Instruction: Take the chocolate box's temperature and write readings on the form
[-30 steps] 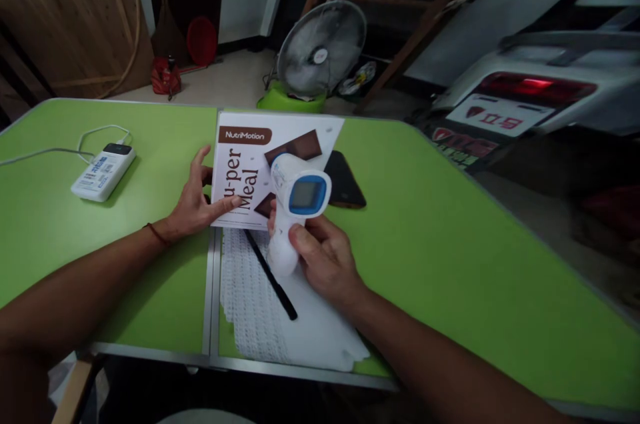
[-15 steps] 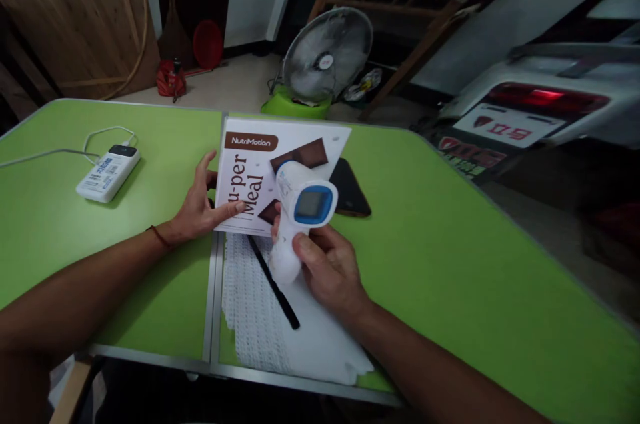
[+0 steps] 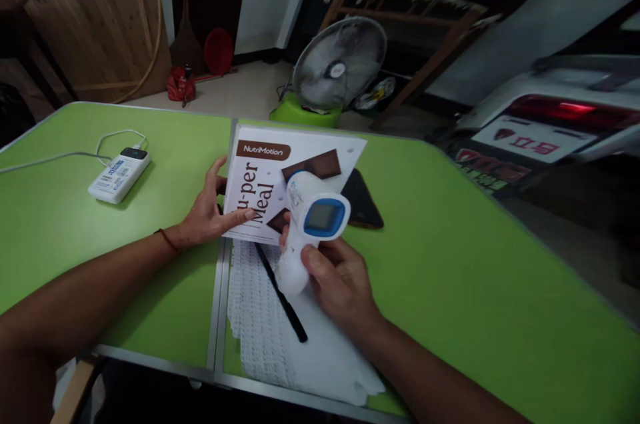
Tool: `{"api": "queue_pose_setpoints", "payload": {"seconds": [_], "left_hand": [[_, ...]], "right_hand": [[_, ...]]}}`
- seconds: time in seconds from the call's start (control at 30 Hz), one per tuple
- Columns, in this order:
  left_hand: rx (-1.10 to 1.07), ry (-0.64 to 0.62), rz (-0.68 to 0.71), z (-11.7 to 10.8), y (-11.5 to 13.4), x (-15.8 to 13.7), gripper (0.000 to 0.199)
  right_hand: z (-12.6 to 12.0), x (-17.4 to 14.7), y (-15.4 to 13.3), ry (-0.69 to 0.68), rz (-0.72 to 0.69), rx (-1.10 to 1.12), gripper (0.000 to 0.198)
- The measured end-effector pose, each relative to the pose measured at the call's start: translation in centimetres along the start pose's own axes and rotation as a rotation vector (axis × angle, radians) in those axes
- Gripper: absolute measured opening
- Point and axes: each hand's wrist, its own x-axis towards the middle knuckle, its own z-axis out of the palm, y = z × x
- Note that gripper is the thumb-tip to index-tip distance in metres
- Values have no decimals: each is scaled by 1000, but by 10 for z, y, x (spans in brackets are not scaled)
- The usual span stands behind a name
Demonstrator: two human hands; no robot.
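Observation:
My left hand (image 3: pixel 207 209) grips the left edge of a white box (image 3: pixel 250 177) printed "NutriMotion", with the thumb across its front and the fingers behind. In my right hand (image 3: pixel 345 277) is a white infrared thermometer (image 3: pixel 300 231) with a blue-rimmed grey screen (image 3: pixel 324 217) facing me. Its head is in front of the box and covers part of the print. Below the box lie sheets of printed paper (image 3: pixel 265 344), and a black pen (image 3: pixel 287 307) rests slantwise on them. A dark phone (image 3: pixel 365 201) lies just right of the box, partly hidden by it.
The green folding table (image 3: pixel 450 277) has a metal seam left of the papers. A white power bank (image 3: pixel 120 175) with a cable lies at the left. Beyond the table are a fan (image 3: pixel 340 67), a red bag (image 3: pixel 181 84) and, at the right, a white vehicle with a tail light (image 3: pixel 575 111).
The whole view has shifted slightly, so everything appears a little further right and lower. Both hands keep their holds on the box and the thermometer.

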Motion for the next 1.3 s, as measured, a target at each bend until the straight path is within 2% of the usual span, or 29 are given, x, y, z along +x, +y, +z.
{"api": "queue_pose_setpoints", "payload": {"seconds": [0.4,0.67,1.3], "left_hand": [[28,15,28,1,0,2,106],[25,3,31,0,-1,2,106],[11,24,29,1,-3,3,108]], "right_hand": [[1,0,-2,24,33,19,37],[0,0,-2,-6,-20,-19,38],[2,2,-5,10,-6,-8,41]]}}
